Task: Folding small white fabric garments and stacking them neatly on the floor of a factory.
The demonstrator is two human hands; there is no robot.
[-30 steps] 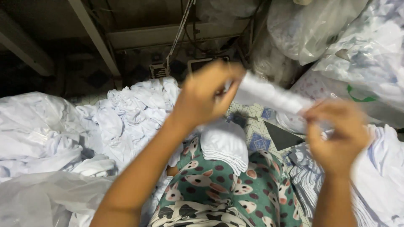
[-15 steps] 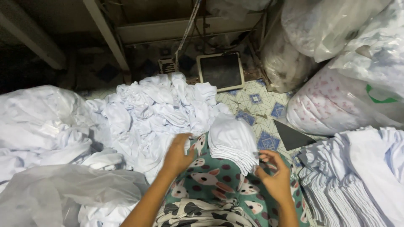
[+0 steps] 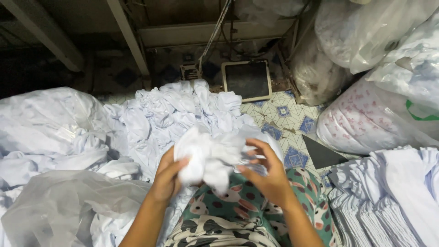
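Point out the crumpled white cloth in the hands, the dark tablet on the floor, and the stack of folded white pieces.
crumpled white cloth [image 3: 208, 155], head view, bunched middle.
dark tablet [image 3: 247, 80], head view, screen centre.
stack of folded white pieces [image 3: 388, 206], head view, top layers.

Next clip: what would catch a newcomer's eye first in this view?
At centre, the left hand and right hand grip a crumpled white cloth above a lap in green animal-print fabric. Behind them a loose heap of white garments covers the floor, and a stack of folded white pieces sits at lower right. Bulging clear plastic sacks crowd the upper right, beside a small dark screen on the patterned tiled floor.
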